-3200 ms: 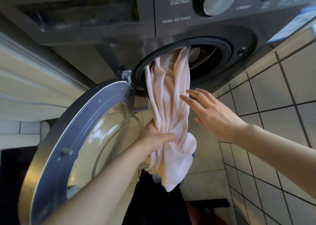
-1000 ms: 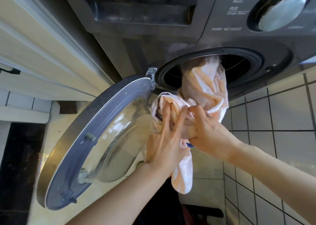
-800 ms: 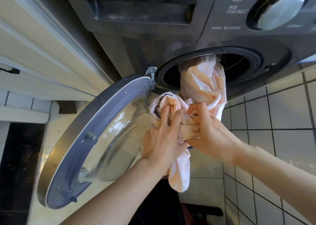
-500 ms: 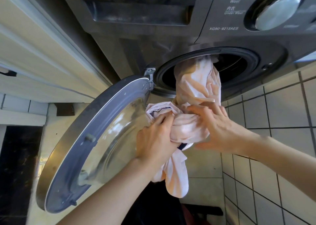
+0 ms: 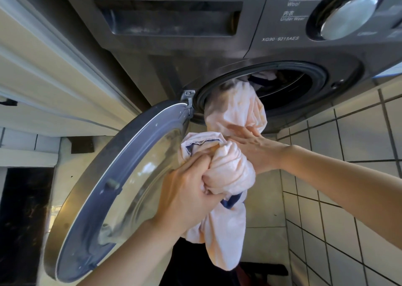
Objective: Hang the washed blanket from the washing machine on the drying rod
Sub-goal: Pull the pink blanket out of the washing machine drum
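A pale pink blanket [image 5: 230, 168] with a dark blue trim hangs out of the drum opening [image 5: 282, 90] of a dark grey front-loading washing machine [image 5: 195, 53]. My left hand [image 5: 187, 194] grips a bunched wad of the blanket below the opening. My right hand [image 5: 250, 142] lies against the blanket just above that wad, fingers stretched toward the cloth coming out of the drum. The blanket's far end is hidden inside the drum. A loose end dangles below my left hand. No drying rod is in view.
The machine's round door [image 5: 113, 198] stands swung open to the left, close to my left forearm. A white tiled wall [image 5: 348, 177] is on the right. Cream cabinet panels [image 5: 43, 79] are on the left. Dark objects lie on the floor below.
More blanket has come out of the drum over the last seconds. My left hand has closed tighter on the gathered wad and my right hand has shifted up toward the cloth at the opening.
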Motion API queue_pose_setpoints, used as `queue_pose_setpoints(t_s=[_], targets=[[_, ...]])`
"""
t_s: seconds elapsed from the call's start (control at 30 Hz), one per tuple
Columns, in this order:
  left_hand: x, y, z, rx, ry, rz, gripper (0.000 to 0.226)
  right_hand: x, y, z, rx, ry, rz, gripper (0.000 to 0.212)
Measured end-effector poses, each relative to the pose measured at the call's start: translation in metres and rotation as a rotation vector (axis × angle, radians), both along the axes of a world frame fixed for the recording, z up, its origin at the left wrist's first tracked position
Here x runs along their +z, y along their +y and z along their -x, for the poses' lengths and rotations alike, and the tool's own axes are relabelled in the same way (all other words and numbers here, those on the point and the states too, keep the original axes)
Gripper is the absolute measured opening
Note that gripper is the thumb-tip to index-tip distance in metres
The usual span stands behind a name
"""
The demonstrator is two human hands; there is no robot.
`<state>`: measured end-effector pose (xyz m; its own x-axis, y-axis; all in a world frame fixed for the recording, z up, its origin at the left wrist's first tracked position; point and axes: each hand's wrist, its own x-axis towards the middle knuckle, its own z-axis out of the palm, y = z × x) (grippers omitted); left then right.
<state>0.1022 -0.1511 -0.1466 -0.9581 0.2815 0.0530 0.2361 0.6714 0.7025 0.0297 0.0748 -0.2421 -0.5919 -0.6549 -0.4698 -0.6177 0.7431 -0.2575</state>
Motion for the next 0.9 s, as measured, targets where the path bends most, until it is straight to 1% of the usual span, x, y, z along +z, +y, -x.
queue_pose_setpoints(t_s=[0.07,0.17,0.23,0.3,0.37,0.47,0.63,0.7,0.73,0.77,0.83,0.87,0.9], targets=[[0.004,-0.004,-0.001,-0.005,0.005,-0.031,0.037,-0.006,-0.004,0.003,-0.011,-0.039,-0.005,0.096],[0.011,-0.009,-0.001,0.006,0.003,-0.092,0.041,-0.011,-0.016,0.005,-0.018,-0.01,0.037,0.087],[0.012,-0.012,0.0,0.006,-0.015,-0.126,0.047,-0.013,-0.022,0.008,-0.038,0.006,0.048,0.076],[0.01,-0.013,0.0,-0.004,-0.029,-0.127,0.049,-0.014,-0.026,0.013,-0.026,0.024,0.015,0.06],[0.008,-0.015,-0.002,-0.013,-0.039,-0.121,0.047,-0.012,-0.025,0.019,0.0,0.045,-0.02,0.045],[0.006,-0.021,-0.002,-0.002,-0.043,-0.118,0.04,-0.007,-0.017,0.029,0.016,0.07,-0.026,0.034],[0.002,-0.025,0.001,0.036,-0.058,-0.037,0.04,0.01,0.009,0.041,0.01,0.059,-0.041,0.043],[0.004,-0.022,0.002,0.036,-0.078,0.022,0.041,0.014,0.022,0.045,0.033,0.061,-0.077,0.039],[0.006,-0.019,0.002,0.026,-0.112,0.047,0.047,0.015,0.028,0.046,0.029,0.074,-0.106,0.037],[0.005,-0.017,0.003,0.001,-0.141,0.081,0.058,0.016,0.033,0.046,0.036,0.106,-0.157,0.04],[0.001,-0.011,0.006,-0.082,-0.112,0.197,0.075,0.013,0.041,0.052,0.011,0.139,-0.284,0.058],[-0.002,-0.007,0.007,-0.128,-0.083,0.257,0.076,0.012,0.043,0.054,-0.016,0.168,-0.331,0.059],[-0.004,-0.003,0.01,-0.167,-0.073,0.311,0.075,0.015,0.042,0.055,-0.05,0.199,-0.366,0.055]])
